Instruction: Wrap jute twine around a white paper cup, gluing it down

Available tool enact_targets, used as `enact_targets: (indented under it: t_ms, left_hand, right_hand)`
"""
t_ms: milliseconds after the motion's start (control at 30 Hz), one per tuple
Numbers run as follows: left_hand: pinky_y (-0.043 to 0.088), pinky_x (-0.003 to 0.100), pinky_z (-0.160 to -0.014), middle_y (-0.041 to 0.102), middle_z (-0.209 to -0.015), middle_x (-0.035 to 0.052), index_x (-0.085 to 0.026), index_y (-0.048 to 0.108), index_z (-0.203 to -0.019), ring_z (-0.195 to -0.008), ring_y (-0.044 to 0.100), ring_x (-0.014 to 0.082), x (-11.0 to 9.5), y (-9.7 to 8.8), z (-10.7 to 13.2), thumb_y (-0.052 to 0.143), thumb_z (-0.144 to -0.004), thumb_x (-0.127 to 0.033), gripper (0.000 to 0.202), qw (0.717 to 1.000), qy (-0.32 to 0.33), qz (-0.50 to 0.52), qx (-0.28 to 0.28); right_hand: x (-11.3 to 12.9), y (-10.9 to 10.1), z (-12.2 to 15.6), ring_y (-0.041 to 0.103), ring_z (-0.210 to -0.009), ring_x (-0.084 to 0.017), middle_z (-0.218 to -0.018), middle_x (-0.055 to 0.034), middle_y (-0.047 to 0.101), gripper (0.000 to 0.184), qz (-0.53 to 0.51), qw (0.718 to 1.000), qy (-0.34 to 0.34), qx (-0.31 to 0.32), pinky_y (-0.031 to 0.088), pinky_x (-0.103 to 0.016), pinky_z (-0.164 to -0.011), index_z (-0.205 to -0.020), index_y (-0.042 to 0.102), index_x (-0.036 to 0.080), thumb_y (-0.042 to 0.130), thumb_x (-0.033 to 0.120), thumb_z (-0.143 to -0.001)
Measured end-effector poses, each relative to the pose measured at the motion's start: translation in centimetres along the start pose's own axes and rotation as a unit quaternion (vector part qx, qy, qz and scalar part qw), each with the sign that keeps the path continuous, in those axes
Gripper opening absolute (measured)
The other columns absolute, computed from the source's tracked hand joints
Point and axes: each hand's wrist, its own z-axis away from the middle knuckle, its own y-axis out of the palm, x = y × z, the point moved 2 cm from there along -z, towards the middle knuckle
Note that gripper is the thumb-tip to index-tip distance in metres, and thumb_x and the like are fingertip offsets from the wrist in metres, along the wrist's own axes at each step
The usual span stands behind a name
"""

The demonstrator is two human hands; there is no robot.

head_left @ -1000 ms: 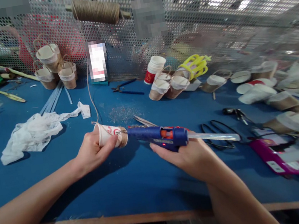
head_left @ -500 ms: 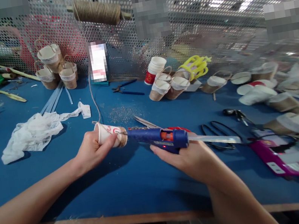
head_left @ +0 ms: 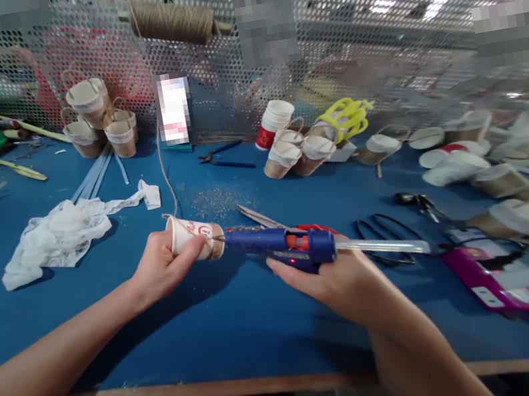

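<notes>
My left hand (head_left: 166, 262) is closed around a white paper cup (head_left: 192, 231) with red print, tilted on its side, its mouth toward the left. Twine (head_left: 216, 249) wraps the cup's base end and runs up as a loose strand (head_left: 164, 167) toward a spool. In my right hand (head_left: 332, 281) is a blue hot glue gun (head_left: 272, 241), its red light lit and a clear glue stick (head_left: 387, 245) jutting from the back. The gun's nozzle points left and is at the twine-wrapped part of the cup; whether it touches I cannot tell.
Scissors (head_left: 257, 215) lie partly behind the glue gun. White lace (head_left: 58, 236) is heaped at left. Twine-wrapped cups (head_left: 121, 137) stand at the back left, more (head_left: 283, 158) at the back right. Blue-handled pliers (head_left: 233, 163) and a twine spool (head_left: 172, 21) are behind. A purple packet (head_left: 486, 282) lies right.
The glue gun has shifted very slightly to the right and down. The cup and my left hand have barely moved.
</notes>
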Motion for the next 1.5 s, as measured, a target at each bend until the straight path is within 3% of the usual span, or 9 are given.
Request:
enact_targets:
  t_ms: [200, 367, 533, 733, 933, 1000, 1067, 1333, 1500]
  left_hand:
    - [0.031, 0.019, -0.040, 0.045, -0.043, -0.0020, -0.014, 0.049, -0.047, -0.041, 0.036, 0.0065, -0.6, 0.0, 0.4, 0.044, -0.079, -0.021, 0.033, 0.989, 0.135, -0.060, -0.014]
    - [0.036, 0.021, -0.045, 0.050, -0.046, 0.0005, -0.013, 0.050, -0.049, -0.043, 0.042, 0.0081, -0.8, 0.1, 0.5, 0.044, -0.079, -0.020, 0.032, 0.985, 0.160, -0.071, 0.009]
    - [0.031, 0.018, -0.039, 0.043, -0.042, -0.0025, -0.013, 0.048, -0.046, -0.041, 0.035, 0.0060, -0.7, 0.0, 0.4, 0.044, -0.079, -0.021, 0.034, 0.991, 0.121, -0.056, -0.003]
    - [0.032, 0.018, -0.038, 0.053, -0.050, 0.0014, -0.008, 0.062, -0.063, -0.043, 0.040, 0.0071, -0.2, 0.0, 0.1, 0.045, -0.079, -0.028, 0.031, 1.000, -0.013, 0.008, 0.009]
    - [0.031, 0.019, -0.035, 0.057, -0.048, 0.0028, -0.008, 0.064, -0.060, -0.041, 0.043, 0.0084, 0.0, -0.1, -0.1, 0.048, -0.077, -0.029, 0.031, 0.997, -0.064, 0.035, -0.003]
    - [0.033, 0.019, -0.037, 0.057, -0.048, 0.0024, -0.008, 0.063, -0.060, -0.041, 0.044, 0.0082, -0.1, -0.1, -0.1, 0.047, -0.077, -0.028, 0.031, 0.998, -0.053, 0.035, -0.001]
    - [0.034, 0.019, -0.039, 0.057, -0.051, 0.0023, -0.008, 0.063, -0.063, -0.043, 0.043, 0.0077, -0.2, -0.1, 0.0, 0.046, -0.078, -0.027, 0.030, 0.999, -0.030, 0.031, 0.004]
    - [0.033, 0.019, -0.041, 0.046, -0.043, -0.0018, -0.014, 0.049, -0.047, -0.041, 0.038, 0.0068, -0.9, 0.2, 0.5, 0.045, -0.079, -0.019, 0.032, 0.987, 0.148, -0.057, 0.000]
    - [0.032, 0.019, -0.041, 0.046, -0.043, -0.0020, -0.014, 0.048, -0.047, -0.041, 0.039, 0.0066, -1.0, 0.1, 0.6, 0.045, -0.078, -0.017, 0.031, 0.986, 0.160, -0.053, 0.003]
  right_hand:
    - [-0.3, 0.6, -0.1, 0.060, -0.059, -0.017, -0.065, -0.0040, 0.064, 0.019, -0.113, 0.987, 0.110, 0.022, 0.047, -0.029, -0.056, -0.076, 0.062, 0.020, 0.045, 0.028, -0.079]
    - [-0.1, 1.0, -0.4, 0.059, -0.057, -0.015, -0.061, -0.0015, 0.062, 0.017, -0.192, 0.958, 0.210, 0.022, 0.047, -0.027, -0.056, -0.066, 0.056, 0.019, 0.050, 0.030, -0.077]
    - [-0.1, 0.2, -0.8, 0.059, -0.063, -0.019, -0.065, -0.0044, 0.063, 0.017, -0.187, 0.966, 0.174, 0.037, 0.047, -0.032, -0.060, -0.072, 0.061, 0.021, 0.047, 0.030, -0.076]
    - [0.4, -0.4, -0.8, 0.057, -0.053, -0.018, -0.058, -0.0053, 0.060, 0.020, -0.152, 0.967, 0.202, 0.006, 0.045, -0.030, -0.050, -0.068, 0.063, 0.020, 0.047, 0.031, -0.075]
    - [0.8, -0.3, -0.5, 0.057, -0.054, -0.018, -0.057, -0.0055, 0.060, 0.032, -0.032, 0.999, 0.015, 0.006, 0.044, -0.031, -0.049, -0.071, 0.066, 0.022, 0.036, 0.019, -0.080]
    - [0.6, -0.3, -0.3, 0.058, -0.058, -0.019, -0.062, -0.0056, 0.062, 0.031, -0.005, 1.000, 0.012, 0.007, 0.045, -0.032, -0.052, -0.074, 0.066, 0.025, 0.036, 0.020, -0.080]
    - [0.1, -0.3, -0.1, 0.057, -0.057, -0.018, -0.061, -0.0050, 0.062, 0.027, -0.035, 0.998, 0.055, 0.020, 0.046, -0.032, -0.054, -0.074, 0.066, 0.024, 0.040, 0.024, -0.080]
    - [-0.3, 0.7, -0.3, 0.059, -0.060, -0.018, -0.064, -0.0044, 0.063, 0.018, -0.175, 0.962, 0.209, 0.030, 0.047, -0.030, -0.056, -0.070, 0.061, 0.019, 0.049, 0.032, -0.075]
    - [-0.5, 1.0, -0.2, 0.060, -0.060, -0.018, -0.065, -0.0037, 0.064, 0.016, -0.200, 0.953, 0.225, 0.022, 0.048, -0.030, -0.059, -0.069, 0.060, 0.019, 0.052, 0.031, -0.074]
